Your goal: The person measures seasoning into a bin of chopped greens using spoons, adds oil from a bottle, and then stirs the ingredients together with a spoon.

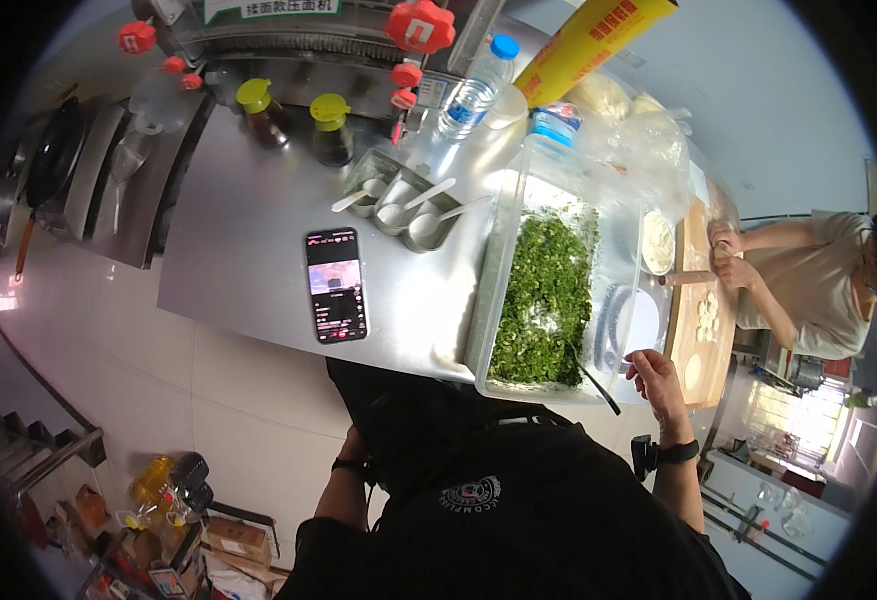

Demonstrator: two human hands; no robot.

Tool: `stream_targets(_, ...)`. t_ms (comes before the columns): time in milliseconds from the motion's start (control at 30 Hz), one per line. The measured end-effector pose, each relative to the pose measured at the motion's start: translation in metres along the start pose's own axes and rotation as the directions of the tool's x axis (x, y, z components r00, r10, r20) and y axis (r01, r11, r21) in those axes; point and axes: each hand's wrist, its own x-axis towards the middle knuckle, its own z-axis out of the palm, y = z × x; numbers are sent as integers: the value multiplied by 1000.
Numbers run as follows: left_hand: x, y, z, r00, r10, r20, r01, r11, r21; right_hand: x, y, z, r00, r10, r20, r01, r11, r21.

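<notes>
My right hand (pixel 654 379), fingers partly curled, hovers beside the right wall of a clear plastic tub (pixel 485 315). The tub holds chopped greens (pixel 539 292) with a small patch of white powder on them. A dark utensil handle (pixel 599 390) leans over the tub's near right corner, a little left of that hand; no contact with it shows. At my left side, my left hand (pixel 356 444) hangs below the table edge, mostly hidden by my black clothing. A smartphone (pixel 335 285) with a lit screen lies on the steel table (pixel 236 225), and a metal seasoning container (pixel 431 234) with several white spoons stands behind it.
Two sauce bottles (pixel 331 131), a water bottle (pixel 479 86) and a yellow film roll (pixel 592 49) stand at the back, below a machine with red knobs (pixel 421 26). On the right, a co-worker (pixel 806 285) handles dough at a wooden board (pixel 682 322) with a rolling pin (pixel 690 278).
</notes>
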Motion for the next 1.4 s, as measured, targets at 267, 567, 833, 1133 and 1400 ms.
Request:
stream_targets(267,-89,9,-14,986,-7,169,22,996,-87,4,33,16,1000,-6,-16,7,997,82)
stream_targets(567,-176,58,8,976,-214,37,167,846,507,8,67,7,999,52,-11,-50,992,119)
stream_targets(833,-239,85,-35,825,-565,-9,267,376,887,1,75,11,995,97,20,-99,988,119)
stream_targets(1133,-163,151,-99,992,-70,-106,119,217,969,-13,71,41,996,87,-35,-78,977,196)
stream_targets(1400,-91,196,-86,872,431,-234,223,75,972,-11,97,69,976,-93,-198,158,924,347)
